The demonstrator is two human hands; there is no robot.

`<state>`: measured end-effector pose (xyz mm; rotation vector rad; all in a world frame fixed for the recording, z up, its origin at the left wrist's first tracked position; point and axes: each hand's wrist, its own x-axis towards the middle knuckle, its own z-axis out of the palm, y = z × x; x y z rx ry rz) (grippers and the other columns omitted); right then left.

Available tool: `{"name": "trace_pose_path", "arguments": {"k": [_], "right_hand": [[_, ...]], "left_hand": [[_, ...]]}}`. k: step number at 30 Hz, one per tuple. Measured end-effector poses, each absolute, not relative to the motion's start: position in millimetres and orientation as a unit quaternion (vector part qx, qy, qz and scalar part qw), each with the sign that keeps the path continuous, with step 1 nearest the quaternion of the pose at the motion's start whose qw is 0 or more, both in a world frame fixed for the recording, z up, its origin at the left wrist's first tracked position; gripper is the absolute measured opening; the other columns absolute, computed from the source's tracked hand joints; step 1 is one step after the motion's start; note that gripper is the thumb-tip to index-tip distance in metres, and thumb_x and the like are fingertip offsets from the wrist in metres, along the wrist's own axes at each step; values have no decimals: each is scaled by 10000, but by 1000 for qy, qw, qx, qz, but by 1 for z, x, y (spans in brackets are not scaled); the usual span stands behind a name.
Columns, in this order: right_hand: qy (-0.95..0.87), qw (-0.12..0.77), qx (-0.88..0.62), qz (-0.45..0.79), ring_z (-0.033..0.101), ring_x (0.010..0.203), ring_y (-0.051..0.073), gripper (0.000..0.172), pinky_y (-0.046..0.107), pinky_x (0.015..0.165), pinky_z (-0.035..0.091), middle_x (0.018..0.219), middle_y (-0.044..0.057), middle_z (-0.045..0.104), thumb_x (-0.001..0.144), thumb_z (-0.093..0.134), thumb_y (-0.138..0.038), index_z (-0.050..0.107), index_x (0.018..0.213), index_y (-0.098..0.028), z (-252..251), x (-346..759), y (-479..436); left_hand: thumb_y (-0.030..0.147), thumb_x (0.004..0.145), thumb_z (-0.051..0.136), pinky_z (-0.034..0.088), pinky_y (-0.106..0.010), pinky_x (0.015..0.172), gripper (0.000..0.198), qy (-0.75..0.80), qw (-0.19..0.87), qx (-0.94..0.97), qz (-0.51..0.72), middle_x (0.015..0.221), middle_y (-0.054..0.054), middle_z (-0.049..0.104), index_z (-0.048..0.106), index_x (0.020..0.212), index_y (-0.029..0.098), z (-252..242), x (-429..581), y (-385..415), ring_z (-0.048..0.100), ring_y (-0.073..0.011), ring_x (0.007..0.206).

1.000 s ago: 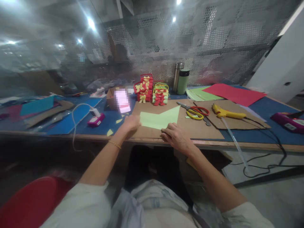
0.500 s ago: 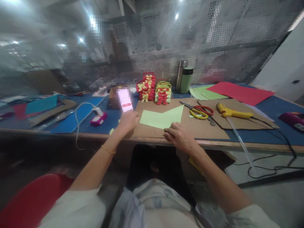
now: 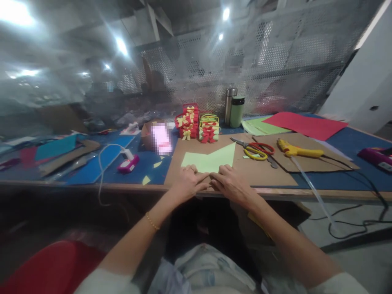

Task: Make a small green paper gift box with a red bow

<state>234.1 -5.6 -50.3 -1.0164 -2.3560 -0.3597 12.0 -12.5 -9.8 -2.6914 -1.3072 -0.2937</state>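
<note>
A light green sheet of paper, with a notch in its far edge, lies on a brown cardboard sheet. My left hand pinches its near edge at the left, fingers curled over it and thumb stretched toward the middle. Beside it, my right hand grips the same edge in the same way. The two thumbs almost meet; the part of the edge beneath the fingers is hidden. Right of the paper lie scissors with red and yellow handles.
A phone leans on a cardboard box. Red baskets and green baskets with bows stand behind the paper, near a green bottle. A yellow glue gun lies right. Paper scraps lie left.
My left hand has left the phone's lower edge and moved right onto the paper's near edge. My right hand stays at the paper. The view has tilted up slightly.
</note>
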Motion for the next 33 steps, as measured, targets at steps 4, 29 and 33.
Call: {"name": "trace_pose_path", "arguments": {"k": [4, 29, 33], "right_hand": [[-877, 265, -365, -165, 477, 810, 219, 211, 344, 715, 293, 833, 73, 584, 1031, 538, -287, 704, 948, -189, -52, 232, -3], [-790, 152, -569, 170, 469, 584, 121, 405, 268, 562, 276, 588, 4, 571, 963, 495, -371, 616, 638, -162, 18, 270, 3], [-788, 58, -598, 134, 416, 567, 119, 377, 284, 535, 242, 598, 21, 603, 903, 566, -395, 679, 639, -152, 21, 248, 16]], "left_hand": [[647, 948, 505, 421, -431, 953, 556, -449, 67, -888, -77, 1031, -113, 593, 662, 1344, 289, -4, 16, -15, 546, -281, 1030], [644, 946, 510, 433, -410, 915, 573, -458, 84, -885, -1, 1051, -150, 608, 639, 1354, 263, 13, 27, -10, 550, -310, 1032], [637, 942, 526, 424, -409, 892, 535, -462, 81, -883, -12, 1030, -150, 611, 663, 1313, 277, 14, 29, -11, 542, -321, 1037]]}}
